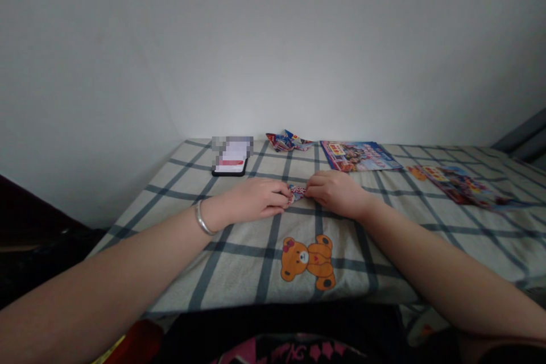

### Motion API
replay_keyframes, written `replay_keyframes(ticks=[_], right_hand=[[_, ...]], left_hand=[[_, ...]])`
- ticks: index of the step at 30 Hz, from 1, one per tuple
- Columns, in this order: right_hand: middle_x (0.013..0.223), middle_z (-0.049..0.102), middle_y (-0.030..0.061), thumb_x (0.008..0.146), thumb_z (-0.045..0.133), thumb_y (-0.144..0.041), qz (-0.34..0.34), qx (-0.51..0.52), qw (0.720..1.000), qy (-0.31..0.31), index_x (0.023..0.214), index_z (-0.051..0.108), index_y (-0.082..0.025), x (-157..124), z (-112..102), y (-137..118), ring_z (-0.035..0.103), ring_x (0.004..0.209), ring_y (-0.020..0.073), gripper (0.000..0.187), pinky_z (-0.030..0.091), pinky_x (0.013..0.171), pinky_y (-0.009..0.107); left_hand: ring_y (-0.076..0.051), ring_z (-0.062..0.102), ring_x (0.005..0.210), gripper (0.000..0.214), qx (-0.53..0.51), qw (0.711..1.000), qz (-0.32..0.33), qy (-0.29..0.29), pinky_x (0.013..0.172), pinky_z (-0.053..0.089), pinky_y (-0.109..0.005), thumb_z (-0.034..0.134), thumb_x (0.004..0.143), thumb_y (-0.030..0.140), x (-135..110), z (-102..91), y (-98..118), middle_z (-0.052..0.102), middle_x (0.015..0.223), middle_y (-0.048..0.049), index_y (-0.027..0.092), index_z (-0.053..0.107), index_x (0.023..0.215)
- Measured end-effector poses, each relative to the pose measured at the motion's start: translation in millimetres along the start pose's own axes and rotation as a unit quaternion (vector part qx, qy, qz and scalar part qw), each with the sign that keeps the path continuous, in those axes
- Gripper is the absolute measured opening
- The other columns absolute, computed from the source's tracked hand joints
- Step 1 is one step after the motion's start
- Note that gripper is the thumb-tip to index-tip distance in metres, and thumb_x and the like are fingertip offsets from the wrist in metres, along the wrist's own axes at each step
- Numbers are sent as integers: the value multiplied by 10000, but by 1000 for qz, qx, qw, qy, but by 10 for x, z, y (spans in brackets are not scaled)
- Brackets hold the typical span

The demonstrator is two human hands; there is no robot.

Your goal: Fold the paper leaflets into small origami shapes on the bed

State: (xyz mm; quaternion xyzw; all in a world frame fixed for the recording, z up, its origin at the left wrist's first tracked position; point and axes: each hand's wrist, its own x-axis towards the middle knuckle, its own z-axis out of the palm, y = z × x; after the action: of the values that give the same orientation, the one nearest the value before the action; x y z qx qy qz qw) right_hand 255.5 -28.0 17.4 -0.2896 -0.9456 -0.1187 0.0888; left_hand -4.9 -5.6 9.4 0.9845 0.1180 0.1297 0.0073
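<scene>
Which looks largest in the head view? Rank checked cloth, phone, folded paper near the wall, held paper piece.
1. Checked cloth
2. Phone
3. Folded paper
4. Held paper piece, partly hidden by fingers

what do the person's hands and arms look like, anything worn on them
The left hand and right hand are ungloved, and no rings show. A plain, rounded silver-coloured bangle circles the left wrist; the right wrist has nothing visible on it. No sleeves cover the left forearm or the right forearm. No markings show on either.
</scene>
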Motion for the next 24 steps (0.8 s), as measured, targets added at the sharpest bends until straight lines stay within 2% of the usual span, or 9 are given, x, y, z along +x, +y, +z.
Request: replay_keyframes(ticks=[3, 7, 11, 17, 24], right_hand=[[851, 669, 59, 919, 500, -132, -10, 0, 1000, 5, 858, 698, -185, -2, -5, -27, 548, 794, 172, 213, 373, 682, 292], [837, 672, 50, 889, 527, -122, 24, 1, 1000, 3, 827, 715, -185, 3, -19, -29, 559, 790, 167, 208, 365, 669, 288], [868, 685, 30, 882, 547, -139, 65, -9, 997, -36, 838, 722, -187, 4, -54, -27, 582, 767, 149, 187, 342, 633, 276], [881, 694, 21, 887, 548, -138, 113, -36, 990, -81, 876, 728, -194, -21, -113, -12, 612, 775, 148, 188, 322, 604, 266], [889, 692, 33, 893, 544, -138, 111, -43, 988, -100, 870, 722, -202, -36, -152, 22, 613, 802, 157, 190, 329, 614, 258]], left_hand=[[-195, 625, 1070, 132, 2, 1000, 1, 0, 937, 508, -338, 555, 927, 194, 10, -11, 6, 648, 1158, -54, 204, 684, 958], [-186, 622, 1080, 144, -25, 1000, 8, 7, 951, 498, -322, 555, 916, 163, 11, -29, 9, 662, 1159, -46, 209, 687, 953], [-194, 624, 1086, 141, -36, 999, 8, 14, 946, 496, -317, 564, 909, 155, 2, -46, 14, 671, 1158, -55, 204, 693, 936], [-203, 602, 1153, 145, -44, 999, -3, -9, 993, 478, -344, 582, 892, 142, -29, -120, 39, 661, 1229, -39, 220, 703, 909], [-201, 619, 1103, 117, 0, 1000, 1, -25, 955, 487, -345, 609, 880, 162, -44, -177, 66, 679, 1185, -20, 230, 699, 915]])
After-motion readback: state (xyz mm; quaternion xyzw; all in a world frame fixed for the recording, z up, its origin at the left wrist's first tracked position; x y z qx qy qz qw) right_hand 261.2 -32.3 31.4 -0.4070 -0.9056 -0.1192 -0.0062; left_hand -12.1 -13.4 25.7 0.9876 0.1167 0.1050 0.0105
